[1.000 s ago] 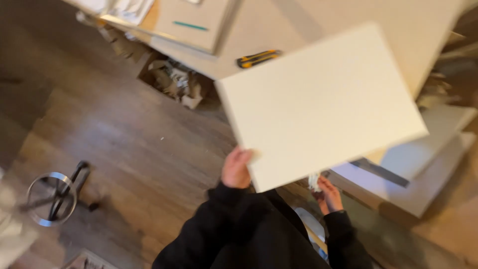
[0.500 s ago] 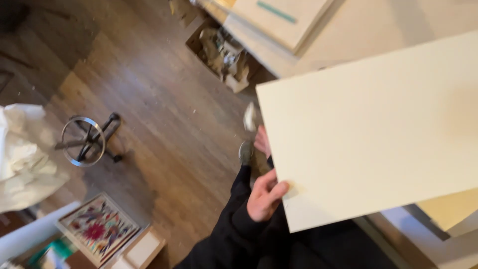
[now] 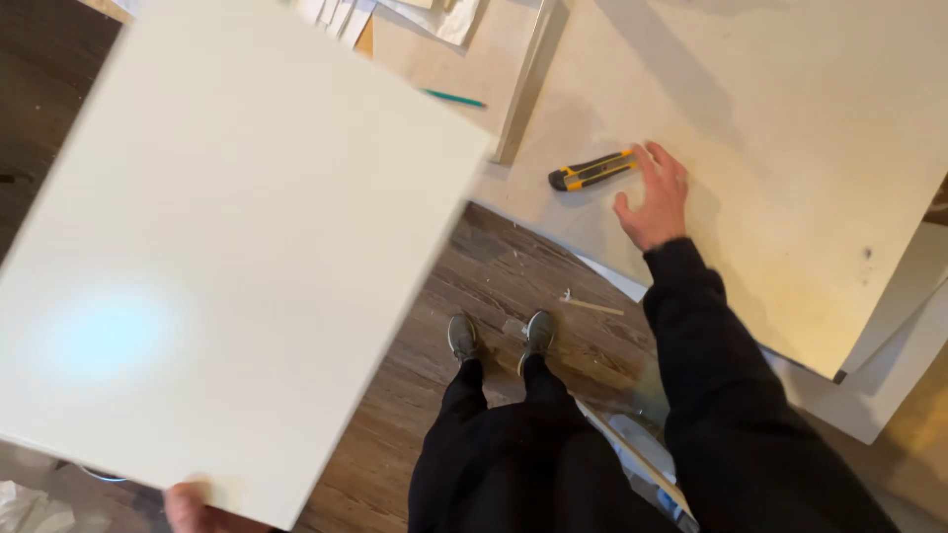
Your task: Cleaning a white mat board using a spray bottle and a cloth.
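Knife [image 3: 591,169], yellow and black, lies on the big pale board [image 3: 790,148], just beside the fingertips of the right hand [image 3: 655,196], which is spread open and empty. Half a second ago this hand was out of sight behind the white panel [image 3: 227,247]. That panel now fills the left, gripped at its lower edge by the left hand [image 3: 193,505]. Shoes [image 3: 499,334] stand on the wooden floor [image 3: 494,266] below.

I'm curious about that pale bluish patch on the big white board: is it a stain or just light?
Head view: light, a soft glare spot on the glossy white panel, lower left; the panel's edges look slightly motion-blurred, while the utility knife and right hand are sharper.
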